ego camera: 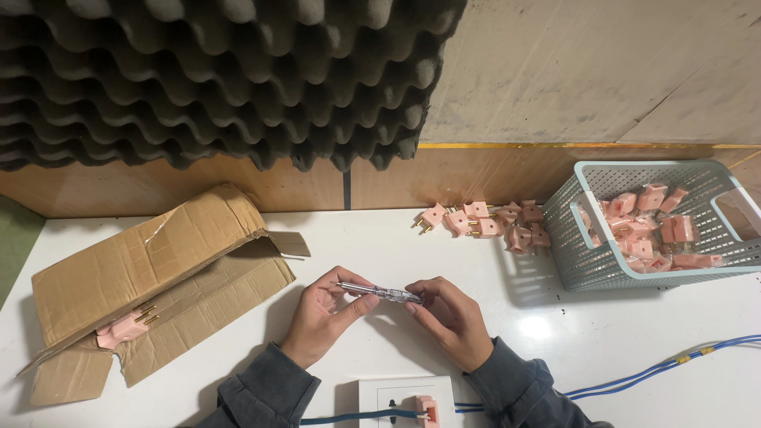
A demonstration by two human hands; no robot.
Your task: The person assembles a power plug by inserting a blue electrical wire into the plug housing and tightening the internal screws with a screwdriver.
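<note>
together, the left hand and right hand are pinching a slim clear-handled tester screwdriver between thumbs and fingertips, holding it level above the white table. just below the wrists, a white socket is carrying a pink plug beside blue cables. further out, loose pink plugs are lying against the wall, more are filling a pale blue basket at right, and one is resting in a torn cardboard box at left.
</note>
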